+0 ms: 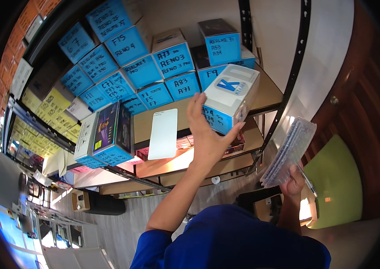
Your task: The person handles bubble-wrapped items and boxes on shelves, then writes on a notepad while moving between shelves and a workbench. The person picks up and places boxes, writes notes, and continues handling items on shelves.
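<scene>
My left hand (205, 130) reaches up to the shelf with fingers and thumb spread around the near end of a grey-white cardboard box (232, 92) that has a blue label on its end. That box sits tilted at the shelf's right side. Lower on the right, my right hand (293, 180) is closed on a stack of clear plastic packs (290, 150), held upright. A slim pen-like stick (307, 180) pokes out beside the same hand. Left of my left hand, a white rectangular card (163, 134) lies over the shelf's front edge.
Rows of boxes with blue labels (172, 60) fill the shelf's back. A dark printed box (109, 132) stands at the left of the front edge. Black slotted posts (295, 49) frame the rack. A green chair back (340, 184) is at the right, beside a brown wooden door (373, 103).
</scene>
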